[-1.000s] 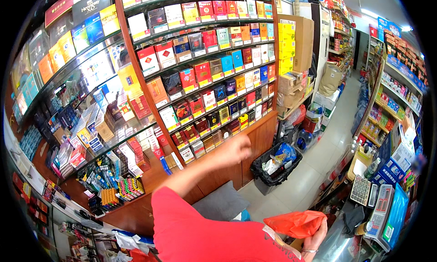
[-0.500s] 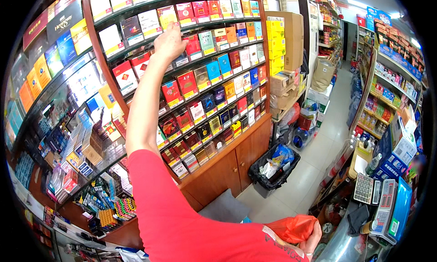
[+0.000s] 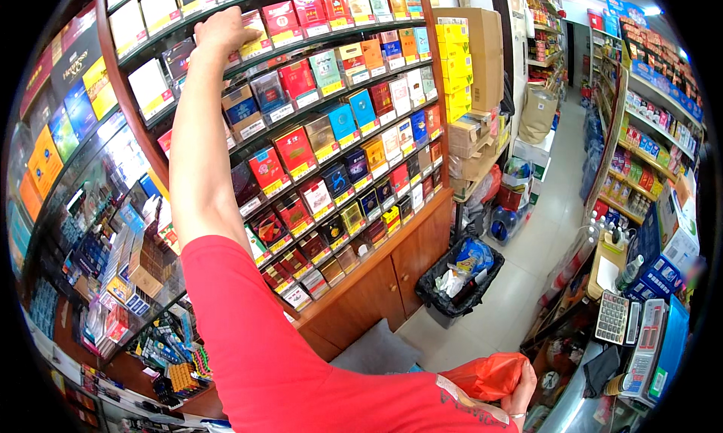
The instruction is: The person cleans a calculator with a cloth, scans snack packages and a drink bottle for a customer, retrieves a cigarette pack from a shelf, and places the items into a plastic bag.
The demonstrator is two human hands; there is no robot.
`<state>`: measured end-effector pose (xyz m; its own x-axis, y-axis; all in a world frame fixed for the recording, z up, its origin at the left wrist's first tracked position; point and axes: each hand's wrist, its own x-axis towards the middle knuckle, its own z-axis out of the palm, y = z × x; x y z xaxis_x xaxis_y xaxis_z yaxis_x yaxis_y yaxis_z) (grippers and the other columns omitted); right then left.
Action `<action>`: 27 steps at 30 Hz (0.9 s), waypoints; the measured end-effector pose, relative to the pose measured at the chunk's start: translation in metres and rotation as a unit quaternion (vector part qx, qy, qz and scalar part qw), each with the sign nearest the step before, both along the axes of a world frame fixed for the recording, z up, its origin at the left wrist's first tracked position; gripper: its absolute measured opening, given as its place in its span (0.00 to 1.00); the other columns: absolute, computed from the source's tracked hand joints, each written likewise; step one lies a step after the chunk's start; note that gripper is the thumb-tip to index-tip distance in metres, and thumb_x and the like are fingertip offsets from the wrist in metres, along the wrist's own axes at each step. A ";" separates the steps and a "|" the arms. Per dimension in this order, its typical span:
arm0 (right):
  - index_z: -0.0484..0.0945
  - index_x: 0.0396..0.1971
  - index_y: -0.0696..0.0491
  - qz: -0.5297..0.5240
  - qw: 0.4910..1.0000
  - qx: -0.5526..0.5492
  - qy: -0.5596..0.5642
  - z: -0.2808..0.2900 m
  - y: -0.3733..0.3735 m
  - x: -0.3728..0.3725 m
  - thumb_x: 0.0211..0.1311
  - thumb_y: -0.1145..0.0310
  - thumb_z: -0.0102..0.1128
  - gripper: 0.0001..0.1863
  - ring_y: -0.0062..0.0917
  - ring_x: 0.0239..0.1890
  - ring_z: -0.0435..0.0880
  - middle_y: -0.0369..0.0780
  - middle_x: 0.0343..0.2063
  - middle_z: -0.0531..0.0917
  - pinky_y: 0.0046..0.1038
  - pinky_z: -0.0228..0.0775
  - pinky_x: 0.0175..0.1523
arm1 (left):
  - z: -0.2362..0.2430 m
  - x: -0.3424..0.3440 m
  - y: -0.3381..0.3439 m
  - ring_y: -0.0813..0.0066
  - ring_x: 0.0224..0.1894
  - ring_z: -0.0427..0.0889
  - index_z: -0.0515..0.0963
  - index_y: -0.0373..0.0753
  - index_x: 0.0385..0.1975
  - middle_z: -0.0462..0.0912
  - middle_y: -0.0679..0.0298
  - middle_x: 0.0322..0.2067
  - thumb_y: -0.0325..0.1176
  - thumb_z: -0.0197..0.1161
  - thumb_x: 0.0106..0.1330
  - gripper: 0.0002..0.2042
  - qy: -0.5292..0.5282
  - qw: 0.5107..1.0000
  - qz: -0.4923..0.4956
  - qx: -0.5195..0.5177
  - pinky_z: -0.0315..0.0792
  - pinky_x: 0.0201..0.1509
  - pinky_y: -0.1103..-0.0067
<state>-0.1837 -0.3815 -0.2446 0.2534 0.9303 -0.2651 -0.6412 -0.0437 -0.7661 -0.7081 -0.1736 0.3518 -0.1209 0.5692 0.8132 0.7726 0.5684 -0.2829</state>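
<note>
My left hand (image 3: 224, 34) reaches up to a high row of the display rack, over small boxed packs that look like cigarette packs. Its thumb stands apart from the fingers, beside a yellow pack (image 3: 256, 35). The fingertips face the shelf and are partly hidden; I see nothing held between them. Left of the hand stands a dark pack (image 3: 178, 56). To its right come red packs (image 3: 282, 20). Low at the right, my right hand (image 3: 520, 391) is closed on a red plastic bag (image 3: 486, 374), which hangs crumpled against my red shirt.
Wooden cabinet doors (image 3: 369, 301) run below the rack. A black-lined bin (image 3: 452, 294) with rubbish stands on the tiled floor beside a grey cushion (image 3: 376, 348). At the right, a counter holds a calculator (image 3: 611, 318) and a scale (image 3: 646, 350). Stocked shelves (image 3: 648, 154) line the aisle.
My left hand has moved left along the rack, from over the yellow pack to its left side. The view has shifted slightly too. My right hand still holds the red bag.
</note>
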 end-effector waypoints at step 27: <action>0.79 0.37 0.57 0.014 0.999 -0.022 0.026 -0.003 0.024 -0.012 0.71 0.64 0.53 0.12 0.23 0.34 0.83 0.38 0.34 0.85 0.27 0.78 0.43 | -0.010 -0.005 0.000 0.61 0.45 0.82 0.77 0.36 0.43 0.84 0.54 0.39 0.44 0.73 0.54 0.22 0.161 0.984 -0.071 0.035 0.77 0.47 0.69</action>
